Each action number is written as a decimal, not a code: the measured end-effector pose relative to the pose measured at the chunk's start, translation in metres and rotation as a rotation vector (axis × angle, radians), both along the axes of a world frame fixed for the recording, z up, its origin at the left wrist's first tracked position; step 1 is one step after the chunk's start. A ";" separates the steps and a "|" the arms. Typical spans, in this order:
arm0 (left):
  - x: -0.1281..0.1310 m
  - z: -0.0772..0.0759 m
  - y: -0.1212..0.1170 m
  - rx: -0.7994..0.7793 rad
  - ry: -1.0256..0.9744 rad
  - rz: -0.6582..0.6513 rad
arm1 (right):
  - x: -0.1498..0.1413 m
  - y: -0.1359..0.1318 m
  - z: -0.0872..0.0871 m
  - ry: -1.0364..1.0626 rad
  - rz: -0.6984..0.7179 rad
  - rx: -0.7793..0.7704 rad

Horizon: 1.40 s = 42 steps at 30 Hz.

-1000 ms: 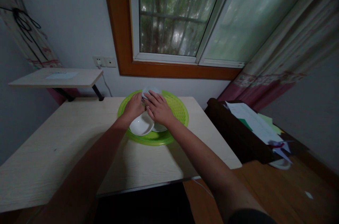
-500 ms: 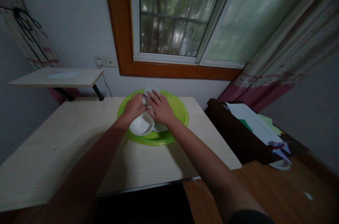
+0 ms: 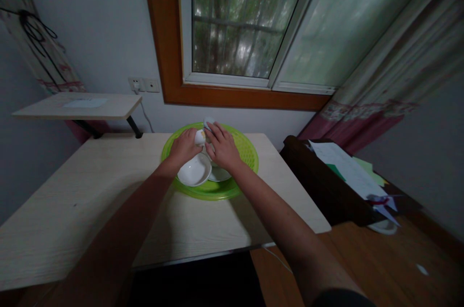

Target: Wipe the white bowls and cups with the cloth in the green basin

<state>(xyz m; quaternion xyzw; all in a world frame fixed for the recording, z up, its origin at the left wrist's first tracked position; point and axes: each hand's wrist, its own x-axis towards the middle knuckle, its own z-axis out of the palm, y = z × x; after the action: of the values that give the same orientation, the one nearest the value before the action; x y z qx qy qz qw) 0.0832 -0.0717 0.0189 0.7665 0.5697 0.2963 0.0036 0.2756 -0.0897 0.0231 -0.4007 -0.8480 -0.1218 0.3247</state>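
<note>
Over the green basket tray (image 3: pixel 250 157), my left hand (image 3: pixel 185 146) is closed round a small white cup (image 3: pixel 199 137) with a yellowish mark. My right hand (image 3: pixel 223 148) is closed on a pale, thin piece that looks like a cloth (image 3: pixel 208 122), close beside the cup. Most of that piece is hidden by the fingers. Below my hands a white bowl (image 3: pixel 195 170) sits in the tray, its inside facing up. A second white dish (image 3: pixel 219 174) lies to its right, partly covered by my right hand and wrist.
The tray stands on a pale wooden table (image 3: pixel 108 191). A small raised shelf (image 3: pixel 79 106) with a sheet of paper is at the back left. Beyond the table's right edge is a dark wooden piece of furniture (image 3: pixel 319 181) with papers on it. A window (image 3: pixel 250 21) is behind.
My right hand has drawn slightly right, away from my left hand, and the cup between them now shows more. The pale piece has shifted a little with my right fingers.
</note>
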 end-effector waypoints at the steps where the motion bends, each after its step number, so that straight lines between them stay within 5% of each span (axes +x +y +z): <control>1: 0.000 0.000 0.000 -0.001 -0.005 -0.004 | -0.001 -0.002 0.000 -0.031 0.032 0.003; 5: -0.001 -0.001 0.001 0.003 -0.019 -0.012 | -0.006 -0.007 0.001 -0.114 0.099 0.004; 16: 0.001 0.002 -0.002 0.009 0.025 0.013 | -0.001 0.001 0.000 0.052 -0.051 -0.016; 25: -0.001 -0.001 0.003 0.010 -0.049 -0.016 | -0.005 -0.004 0.000 -0.101 0.186 0.004; 35: 0.002 0.003 -0.001 -0.015 -0.165 0.063 | 0.009 0.019 -0.011 0.266 0.010 -0.130; 42: 0.000 0.006 -0.001 -0.061 -0.289 0.103 | 0.002 0.011 -0.009 0.150 0.268 -0.049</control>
<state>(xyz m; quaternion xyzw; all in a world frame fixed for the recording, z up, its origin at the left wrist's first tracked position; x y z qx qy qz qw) 0.0829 -0.0722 0.0250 0.6853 0.6105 0.3858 0.0936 0.2779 -0.0789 0.0138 -0.2998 -0.8699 -0.0265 0.3907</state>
